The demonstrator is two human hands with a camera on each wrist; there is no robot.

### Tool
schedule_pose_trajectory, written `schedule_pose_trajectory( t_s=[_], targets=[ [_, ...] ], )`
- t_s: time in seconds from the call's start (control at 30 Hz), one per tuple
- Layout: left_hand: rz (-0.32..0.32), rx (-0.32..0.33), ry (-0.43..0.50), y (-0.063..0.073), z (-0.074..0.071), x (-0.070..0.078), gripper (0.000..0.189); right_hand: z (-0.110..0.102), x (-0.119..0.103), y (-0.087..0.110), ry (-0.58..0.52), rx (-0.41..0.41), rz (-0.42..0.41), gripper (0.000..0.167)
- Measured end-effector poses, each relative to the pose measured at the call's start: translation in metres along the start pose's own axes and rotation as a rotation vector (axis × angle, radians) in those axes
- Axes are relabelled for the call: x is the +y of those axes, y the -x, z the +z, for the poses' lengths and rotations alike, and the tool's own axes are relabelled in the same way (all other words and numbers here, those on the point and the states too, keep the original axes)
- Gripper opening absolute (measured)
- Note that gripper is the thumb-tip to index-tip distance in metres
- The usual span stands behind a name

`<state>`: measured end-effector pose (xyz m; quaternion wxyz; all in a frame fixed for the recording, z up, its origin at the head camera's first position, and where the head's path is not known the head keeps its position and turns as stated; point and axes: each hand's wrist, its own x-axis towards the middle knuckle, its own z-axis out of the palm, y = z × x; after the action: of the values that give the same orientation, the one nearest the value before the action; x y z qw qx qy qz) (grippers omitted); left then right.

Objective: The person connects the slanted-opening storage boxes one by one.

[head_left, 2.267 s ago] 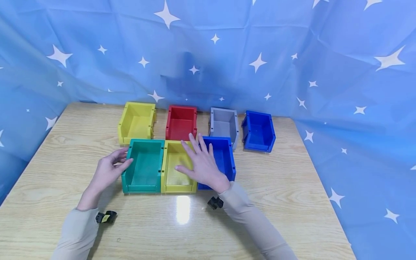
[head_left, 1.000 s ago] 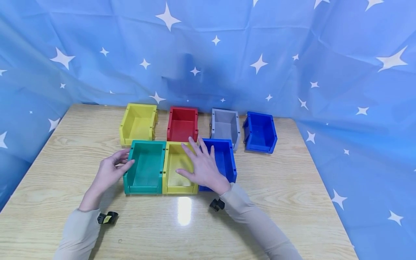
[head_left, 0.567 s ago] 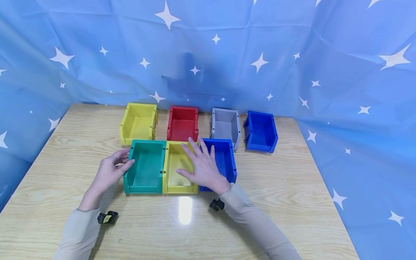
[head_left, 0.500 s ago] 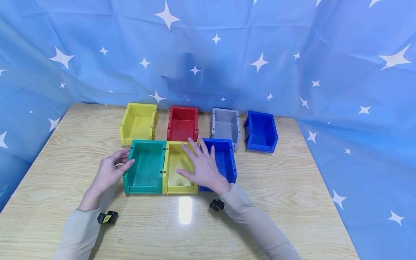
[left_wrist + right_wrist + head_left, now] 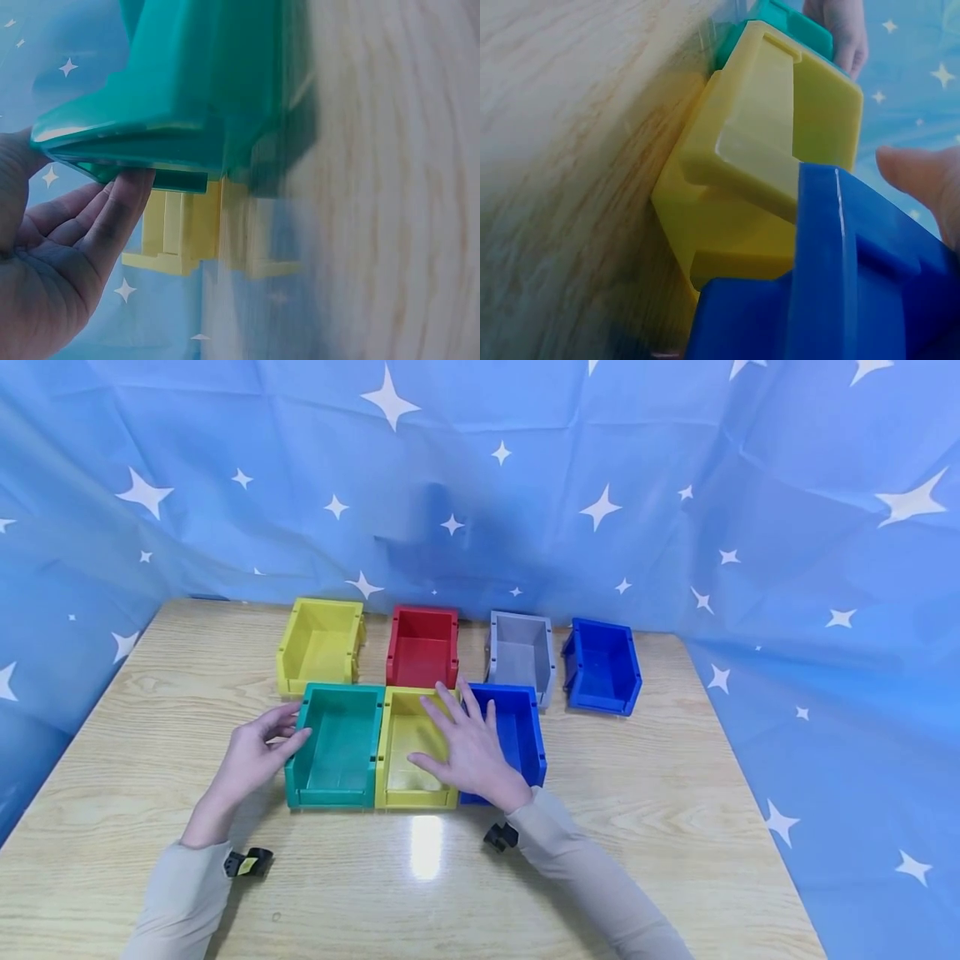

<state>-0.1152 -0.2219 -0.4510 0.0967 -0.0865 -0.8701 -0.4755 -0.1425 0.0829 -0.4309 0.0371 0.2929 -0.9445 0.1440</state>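
Observation:
Three storage bins stand side by side in a front row: a green bin [image 5: 333, 797], a yellow bin [image 5: 416, 798] and a blue bin [image 5: 536, 752]. At the green bin's left wall, my left hand [image 5: 251, 758] pinches the rim; the left wrist view shows fingers [image 5: 124, 206] under the green rim [image 5: 142, 124] and the thumb at its edge. My right hand [image 5: 474, 752] hovers or rests over the yellow and blue bins with its fingers spread. In the right wrist view its thumb [image 5: 915, 176] is apart from the blue bin wall [image 5: 821, 255]. Nothing is visible in the bins.
Behind stand smaller bins: yellow [image 5: 318, 647], red [image 5: 422, 656], grey [image 5: 521, 652] and blue [image 5: 602, 664], the last turned slightly. A star-patterned blue cloth [image 5: 300, 460] hangs behind the wooden table [image 5: 637, 827]. Black camera mounts [image 5: 249, 862] sit at both wrists.

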Motion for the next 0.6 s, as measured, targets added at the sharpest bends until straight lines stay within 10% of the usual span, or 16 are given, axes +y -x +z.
schedule_pose_trajectory(
  t_s=[0.6],
  targets=[
    [-0.008, -0.003, 0.000, 0.000, 0.001, 0.003, 0.036, 0.018, 0.005, 0.002, -0.054, 0.004, -0.010, 0.084]
  ],
)
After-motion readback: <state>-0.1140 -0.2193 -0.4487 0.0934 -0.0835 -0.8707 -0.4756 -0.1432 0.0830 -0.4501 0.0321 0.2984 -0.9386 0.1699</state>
